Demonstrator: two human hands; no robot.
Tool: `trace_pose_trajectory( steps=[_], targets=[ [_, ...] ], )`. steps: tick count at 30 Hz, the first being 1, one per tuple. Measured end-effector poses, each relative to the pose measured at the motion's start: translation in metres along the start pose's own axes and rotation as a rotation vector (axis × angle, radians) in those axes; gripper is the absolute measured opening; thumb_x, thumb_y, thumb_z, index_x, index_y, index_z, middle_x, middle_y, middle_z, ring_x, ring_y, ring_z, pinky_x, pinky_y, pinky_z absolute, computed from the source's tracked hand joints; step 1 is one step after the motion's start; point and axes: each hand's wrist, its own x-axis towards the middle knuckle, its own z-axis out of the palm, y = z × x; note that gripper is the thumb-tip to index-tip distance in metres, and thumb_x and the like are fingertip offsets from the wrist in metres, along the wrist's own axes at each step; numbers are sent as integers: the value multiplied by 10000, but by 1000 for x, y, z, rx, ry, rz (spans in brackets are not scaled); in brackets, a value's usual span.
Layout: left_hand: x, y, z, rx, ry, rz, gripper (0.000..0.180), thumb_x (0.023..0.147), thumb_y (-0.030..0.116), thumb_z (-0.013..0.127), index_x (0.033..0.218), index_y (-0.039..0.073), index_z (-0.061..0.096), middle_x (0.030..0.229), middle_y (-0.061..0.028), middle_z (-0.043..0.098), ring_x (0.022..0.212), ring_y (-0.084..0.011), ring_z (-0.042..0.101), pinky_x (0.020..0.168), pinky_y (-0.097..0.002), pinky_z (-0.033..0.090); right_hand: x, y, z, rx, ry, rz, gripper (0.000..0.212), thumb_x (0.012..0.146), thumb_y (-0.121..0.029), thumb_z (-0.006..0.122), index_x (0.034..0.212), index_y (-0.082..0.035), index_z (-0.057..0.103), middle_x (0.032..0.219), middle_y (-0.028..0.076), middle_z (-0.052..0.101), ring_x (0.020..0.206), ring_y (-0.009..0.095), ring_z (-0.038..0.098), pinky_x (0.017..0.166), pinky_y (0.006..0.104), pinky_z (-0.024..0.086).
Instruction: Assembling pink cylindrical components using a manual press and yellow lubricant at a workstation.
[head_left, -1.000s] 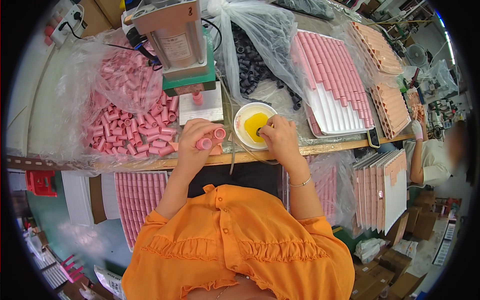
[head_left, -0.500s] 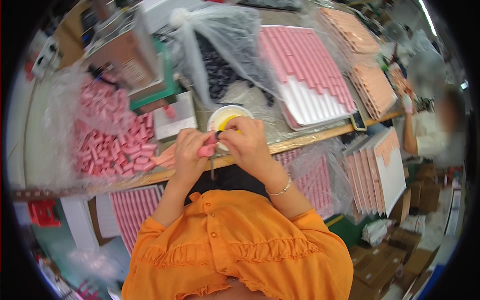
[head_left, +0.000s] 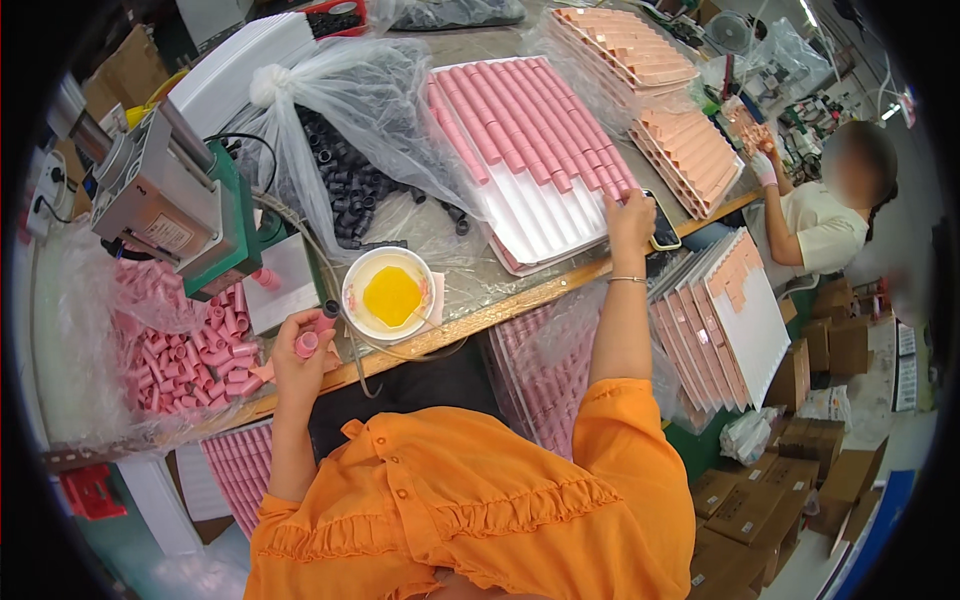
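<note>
My left hand [head_left: 297, 362] is closed round short pink tubes [head_left: 306, 345], one of them with a black fitting [head_left: 330, 309] at its end. It is just left of a white bowl [head_left: 354, 292] of yellow liquid [head_left: 392, 296]. Out to the right, my right hand [head_left: 633, 222] pinches a pink tube at the near right corner of a white ridged tray [head_left: 560, 218]. Rows of pink tubes [head_left: 510, 110] lie in the tray's grooves, and its near left part shows bare white ridges. My fingers partly cover the pinched tube.
Loose pink tubes [head_left: 185, 365] are heaped at left beside a green-and-grey press [head_left: 165, 215]. Black fittings [head_left: 350, 190] spill from a clear bag [head_left: 375, 75]. A phone [head_left: 664, 225] lies right of the tray. A co-worker [head_left: 820, 220] sits at the far right.
My hands were together in front of the bowl, at the tube and black fitting. The right has moved far right to the tray; the left has drawn left, still holding tubes. My view has shifted right.
</note>
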Motion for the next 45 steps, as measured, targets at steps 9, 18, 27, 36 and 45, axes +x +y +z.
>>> trace_pose_trajectory(
  steps=[9,18,27,36,45],
  targets=[
    [15,23,-11,60,5,231,265,792,-19,701,1051,-5,649,984,-106,640,916,-229,622,829,-304,475,-109,-106,-93,779,-254,-302,223,851,-226,751,930,-33,670,846,47,676,673,139,586,620,299,469],
    [4,14,-49,207,-63,407,353,716,-69,682,1058,21,681,972,-111,640,914,-270,640,778,-332,517,-242,-244,-87,864,-657,-1071,353,719,-140,800,1045,-61,693,833,80,682,703,235,608,705,363,459],
    [38,-54,-56,-75,396,285,312,738,-36,758,903,21,499,996,-113,666,981,-280,630,872,-350,488,-263,-299,-48,948,-770,-1016,223,747,-108,753,952,-99,666,798,96,646,822,322,602,699,435,462],
    [71,-62,-85,37,157,157,324,795,34,704,1094,23,580,954,-150,640,911,-301,617,827,-360,478,-278,-355,16,652,-535,-1010,450,675,-204,811,1075,-125,619,1044,115,562,980,333,539,753,448,429],
    [-3,-28,-96,-347,-231,75,295,855,16,707,877,92,423,831,45,440,806,-71,431,726,-220,396,-269,-294,-86,887,-912,-933,567,738,-232,818,1235,-81,590,960,107,577,808,227,570,702,366,457]
  ],
)
